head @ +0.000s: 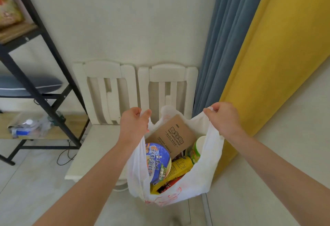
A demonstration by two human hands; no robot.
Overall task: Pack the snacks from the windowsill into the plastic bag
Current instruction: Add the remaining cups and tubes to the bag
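1. I judge the packing nearly done: the white plastic bag (205, 163) hangs at lower centre of the frame, already full.
2. My left hand (134, 123) and right hand (223, 116) each have a grip clamped on a bag handle, spreading the mouth.
3. Below my grips sit a cardboard box (172, 136), a blue noodle bowl (157, 161) and a yellow packet (178, 170).
4. Next I check for leftovers; no windowsill is in view.

I log soft, even daylight, no hard shadows or glare. Wide-angle bending curves the shelf frame (35, 50) and curtain (230, 34) at the edges. Slight softness throughout; corners blurrier.
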